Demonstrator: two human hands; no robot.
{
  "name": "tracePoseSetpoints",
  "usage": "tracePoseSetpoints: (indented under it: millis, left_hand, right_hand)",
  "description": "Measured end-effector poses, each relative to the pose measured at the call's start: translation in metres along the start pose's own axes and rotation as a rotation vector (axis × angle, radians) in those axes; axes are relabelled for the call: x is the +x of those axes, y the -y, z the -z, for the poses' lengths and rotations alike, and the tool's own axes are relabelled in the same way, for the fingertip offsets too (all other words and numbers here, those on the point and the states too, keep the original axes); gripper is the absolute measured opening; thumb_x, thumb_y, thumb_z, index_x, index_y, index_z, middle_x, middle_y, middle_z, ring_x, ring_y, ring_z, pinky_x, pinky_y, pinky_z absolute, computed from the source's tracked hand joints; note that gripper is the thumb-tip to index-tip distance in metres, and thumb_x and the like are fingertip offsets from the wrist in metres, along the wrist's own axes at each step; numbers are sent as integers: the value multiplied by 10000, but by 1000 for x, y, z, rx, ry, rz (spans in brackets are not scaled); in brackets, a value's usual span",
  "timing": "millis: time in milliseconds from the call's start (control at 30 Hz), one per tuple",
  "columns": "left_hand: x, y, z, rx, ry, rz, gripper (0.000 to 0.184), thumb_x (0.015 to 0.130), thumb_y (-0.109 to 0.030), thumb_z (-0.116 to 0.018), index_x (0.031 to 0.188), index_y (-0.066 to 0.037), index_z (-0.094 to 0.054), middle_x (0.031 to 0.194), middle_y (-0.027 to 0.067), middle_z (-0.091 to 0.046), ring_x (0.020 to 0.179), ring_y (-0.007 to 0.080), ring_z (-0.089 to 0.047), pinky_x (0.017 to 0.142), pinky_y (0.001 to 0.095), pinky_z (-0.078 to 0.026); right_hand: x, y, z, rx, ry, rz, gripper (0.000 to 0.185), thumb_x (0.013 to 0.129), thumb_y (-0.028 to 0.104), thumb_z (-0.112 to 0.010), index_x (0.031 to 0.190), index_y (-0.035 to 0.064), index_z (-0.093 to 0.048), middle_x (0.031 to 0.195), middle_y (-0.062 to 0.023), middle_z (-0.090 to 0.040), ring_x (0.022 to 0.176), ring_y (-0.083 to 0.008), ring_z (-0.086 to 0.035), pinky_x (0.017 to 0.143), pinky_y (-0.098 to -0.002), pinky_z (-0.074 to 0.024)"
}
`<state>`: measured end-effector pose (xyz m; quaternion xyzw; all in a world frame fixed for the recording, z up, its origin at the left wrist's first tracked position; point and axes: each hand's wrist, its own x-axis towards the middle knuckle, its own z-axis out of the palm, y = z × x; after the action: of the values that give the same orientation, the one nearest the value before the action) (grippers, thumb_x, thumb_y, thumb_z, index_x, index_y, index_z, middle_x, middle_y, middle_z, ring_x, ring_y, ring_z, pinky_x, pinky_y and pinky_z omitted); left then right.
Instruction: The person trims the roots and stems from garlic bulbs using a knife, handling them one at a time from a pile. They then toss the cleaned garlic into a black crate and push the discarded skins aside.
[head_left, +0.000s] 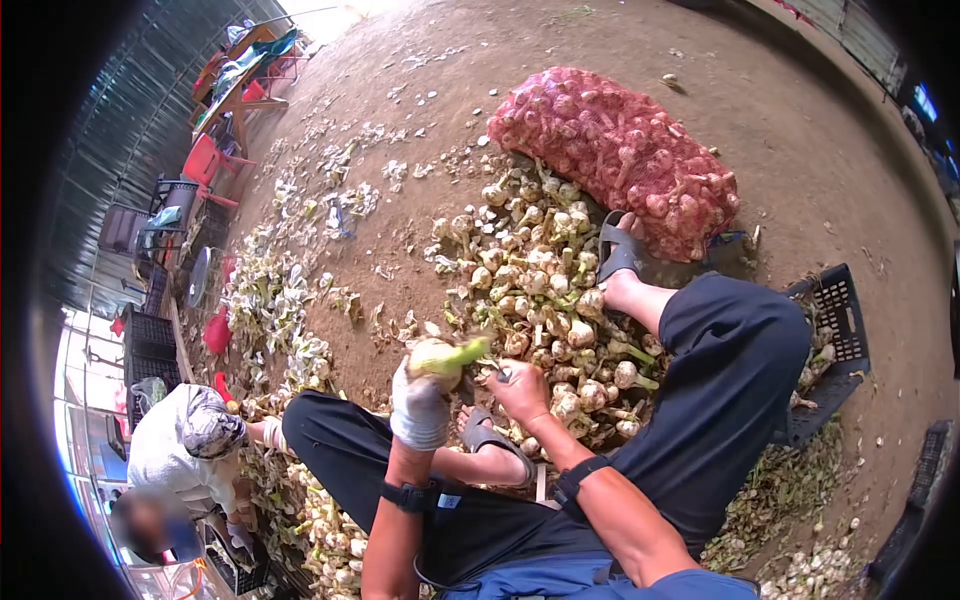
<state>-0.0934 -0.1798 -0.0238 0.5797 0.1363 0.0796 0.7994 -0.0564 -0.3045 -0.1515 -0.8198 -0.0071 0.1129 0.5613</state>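
Note:
My left hand (420, 405), in a white glove, is closed around a garlic bulb (437, 362) with a thick green stem pointing right. Bare and close beside it, my right hand (522, 392) grips a small dark-handled tool (503, 376) near the stem; its blade, if any, is too small to make out. Below and beyond both hands, a heap of garlic bulbs (540, 270) with stems lies on the dirt floor between my sandalled feet.
A full red mesh sack of garlic (620, 150) lies beyond the heap. To my right stands a black plastic crate (838, 310). Peelings (270, 300) litter the floor at left, near a red chair (208, 163). A bent-over person (185, 440) works at my left.

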Motion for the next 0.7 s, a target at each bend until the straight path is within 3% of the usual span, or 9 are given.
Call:
tracePoseSetpoints:
  millis: [67, 133, 233, 333, 400, 467, 533, 600, 700]
  left_hand:
    - [-5, -13, 3, -149, -135, -42, 678, 770, -502, -747, 1221, -32, -560, 1005, 79, -671, 856, 172, -679, 605, 257, -564]
    - [-19, -36, 50, -321, 19, -11, 728, 796, -477, -710, 1350, -58, -493, 1190, 129, -606, 859, 164, -630, 528, 248, -536]
    - [-68, -84, 95, -952, 137, -265, 675, 760, -228, -805, 1323, -54, -474, 1092, 122, -563, 831, 157, -522, 627, 267, -484]
    - [-156, -120, 155, -1221, -103, -501, 688, 717, -34, -817, 1302, -52, -455, 1131, 76, -545, 882, 167, -550, 796, 328, -520]
    - [-197, -130, 175, -1031, -292, -588, 625, 799, -112, -737, 1338, -28, -432, 1211, 47, -501, 988, 180, -543, 902, 390, -512]
    - [-203, -120, 191, -989, -224, -448, 598, 849, -189, -683, 1368, -47, -421, 1236, 57, -476, 1030, 176, -525, 915, 390, -503]
    - [-149, -103, 141, -573, -216, -197, 603, 885, -223, -665, 1397, -11, -428, 1052, 67, -543, 845, 157, -556, 782, 340, -551]
    - [-94, -72, 62, 151, -481, 122, 549, 900, -148, -637, 1380, 40, -449, 1096, 154, -626, 950, 261, -667, 808, 353, -593]
    - [-21, 32, 54, 556, -88, 450, 597, 878, -171, -688, 1409, 3, -477, 1183, 175, -657, 1031, 214, -664, 897, 322, -543]
  right_hand:
    - [0, -11, -5, -39, 74, -158, 261, 802, 302, -689, 748, 47, -686, 566, -69, -617, 514, -165, -603, 525, -365, -470]
    - [14, -12, -1, -37, 55, -237, 224, 806, 266, -689, 735, 53, -682, 571, -54, -623, 535, -151, -628, 510, -338, -475]
    - [40, -12, 6, 387, -61, -336, 158, 859, 148, -676, 739, 47, -653, 635, 15, -601, 451, -84, -514, 476, -296, -545]
    - [53, 1, 23, 649, -165, -403, 147, 874, 140, -676, 762, 49, -649, 646, 17, -583, 457, -89, -506, 475, -310, -558]
    - [57, 3, 22, 834, -274, -398, 168, 882, 139, -679, 742, 75, -612, 644, 23, -553, 430, -84, -450, 485, -323, -556]
    - [59, -5, 20, 830, -253, -405, 165, 890, 133, -673, 749, 81, -604, 633, 31, -531, 416, -81, -426, 486, -319, -553]
    - [58, -4, 18, 853, -247, -383, 164, 897, 127, -671, 757, 83, -598, 633, 31, -524, 411, -76, -420, 481, -314, -547]
    - [57, 1, 18, 916, -270, -376, 102, 856, 84, -677, 785, 55, -610, 643, 24, -561, 441, -80, -489, 429, -276, -534]
    - [60, 6, 22, 906, -287, -388, 104, 865, 75, -676, 789, 64, -606, 638, 29, -557, 437, -73, -485, 431, -274, -538]
